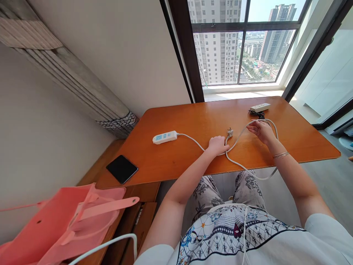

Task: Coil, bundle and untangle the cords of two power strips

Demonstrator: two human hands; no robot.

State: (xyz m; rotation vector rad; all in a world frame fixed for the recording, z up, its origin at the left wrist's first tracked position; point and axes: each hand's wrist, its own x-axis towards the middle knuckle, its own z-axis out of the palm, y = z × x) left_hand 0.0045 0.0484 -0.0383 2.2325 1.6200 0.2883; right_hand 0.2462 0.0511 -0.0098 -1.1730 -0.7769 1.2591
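Observation:
A white power strip (164,137) with blue socket faces lies on the left half of the wooden table. Its white cable (190,137) runs right to my left hand (217,145), which is closed around it near the table's front edge. Just beyond that hand, the plug (230,133) rests with its metal prongs pointing away from me. Farther right, my right hand (261,131) has its fingers closed on a raised loop of the same cable. Part of this loop hangs below the front edge over my lap.
A second, smaller power strip (260,107) with a bundled black cord (257,114) sits just past my right hand. A black tablet (121,169) lies at the table's left front corner. Nearby is a pink bag (63,217). Beyond the table is a window (242,55).

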